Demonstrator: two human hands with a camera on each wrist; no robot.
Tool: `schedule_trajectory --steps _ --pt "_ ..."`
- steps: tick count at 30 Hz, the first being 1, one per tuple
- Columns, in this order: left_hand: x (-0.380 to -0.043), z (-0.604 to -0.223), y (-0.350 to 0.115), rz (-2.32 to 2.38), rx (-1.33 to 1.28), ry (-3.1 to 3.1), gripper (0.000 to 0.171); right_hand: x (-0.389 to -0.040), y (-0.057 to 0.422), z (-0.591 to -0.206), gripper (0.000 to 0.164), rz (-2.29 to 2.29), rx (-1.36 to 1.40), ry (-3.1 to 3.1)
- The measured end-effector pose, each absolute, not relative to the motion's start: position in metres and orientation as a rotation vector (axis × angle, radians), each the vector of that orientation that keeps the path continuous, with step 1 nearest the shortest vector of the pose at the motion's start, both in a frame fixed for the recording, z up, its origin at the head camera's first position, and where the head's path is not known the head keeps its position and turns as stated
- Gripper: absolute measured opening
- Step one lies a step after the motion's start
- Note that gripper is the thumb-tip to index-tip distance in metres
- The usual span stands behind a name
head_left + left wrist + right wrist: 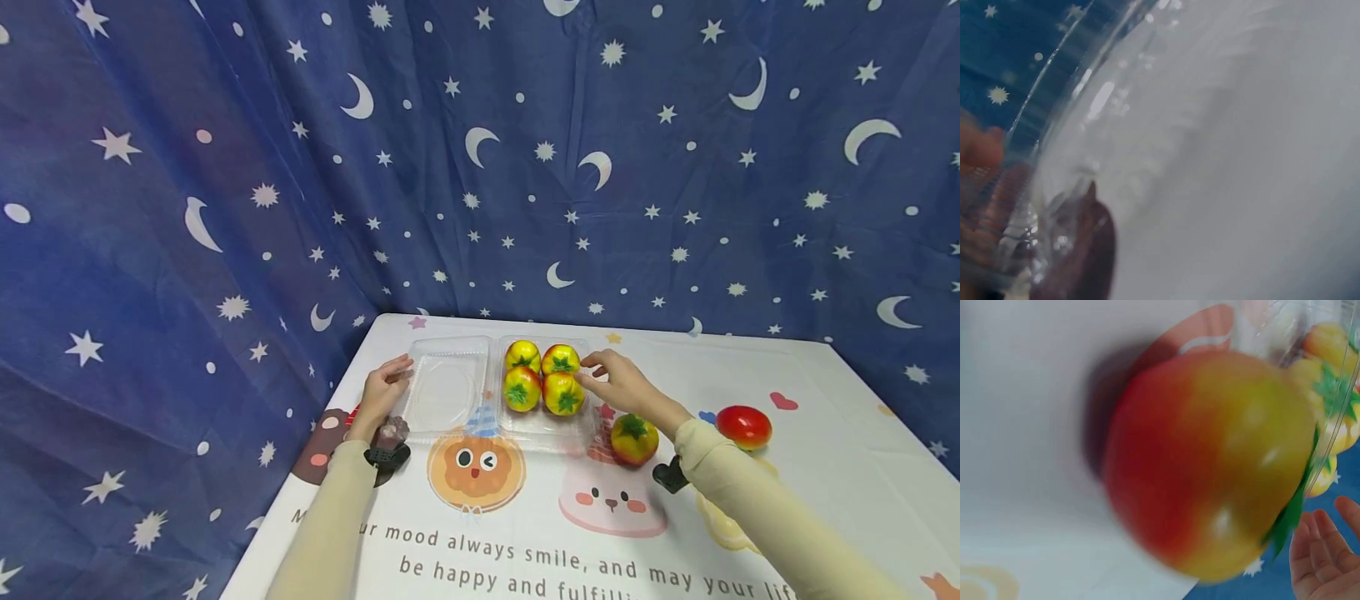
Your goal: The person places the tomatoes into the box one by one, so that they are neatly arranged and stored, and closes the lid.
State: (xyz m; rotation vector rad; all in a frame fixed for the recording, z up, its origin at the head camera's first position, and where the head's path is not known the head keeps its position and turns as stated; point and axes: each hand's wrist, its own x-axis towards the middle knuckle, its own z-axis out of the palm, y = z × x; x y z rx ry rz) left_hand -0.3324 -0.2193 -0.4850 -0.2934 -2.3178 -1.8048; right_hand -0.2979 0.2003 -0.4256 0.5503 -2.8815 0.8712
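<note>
A clear plastic clamshell box lies spread flat on the table, its lid half [442, 392] on the left and its tray half [551, 429] on the right. Several yellow-red persimmon-like fruits [522, 389] with green leafy tops fill the tray. My left hand [384, 387] is at the lid's outer edge, fingers loosely bent; in the left wrist view clear plastic [1097, 103] covers part of them. Beside the tray's right edge, my right hand [618, 379] holds nothing, its relaxed fingers apart from each other near the fruits. Another such fruit [634, 440] sits below that hand.
A purplish fruit [392, 432] lies by my left wrist. Farther right, past my right forearm, is a glossy red fruit [743, 427]. A printed white cloth [525, 521] covers the table, and a blue star-and-moon curtain [540, 192] hangs behind and to the left.
</note>
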Motion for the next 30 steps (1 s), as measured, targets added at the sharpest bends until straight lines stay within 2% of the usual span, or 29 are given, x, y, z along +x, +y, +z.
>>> schedule_trajectory --steps 6,14,19,26,30 --pt "-0.335 -0.486 -0.221 -1.82 -0.3 -2.308 0.039 -0.286 0.225 -0.422 0.038 0.851 0.547 -2.9" --pt "-0.333 -0.487 -0.221 -1.83 -0.299 -2.315 0.04 -0.265 0.257 -0.427 0.046 0.858 0.608 -3.073" --pt "-0.332 -0.487 -0.22 -1.818 -0.296 -2.333 0.04 -0.257 0.27 -0.432 0.043 0.914 0.629 -3.116" --pt "-0.356 -0.519 -0.225 -1.778 -0.254 -2.316 0.039 -0.246 0.278 -0.434 0.04 1.028 0.642 -3.15" --pt "-0.358 -0.522 -0.225 -1.761 -0.241 -2.33 0.04 -0.243 0.284 -0.435 0.04 1.043 0.685 -3.149"
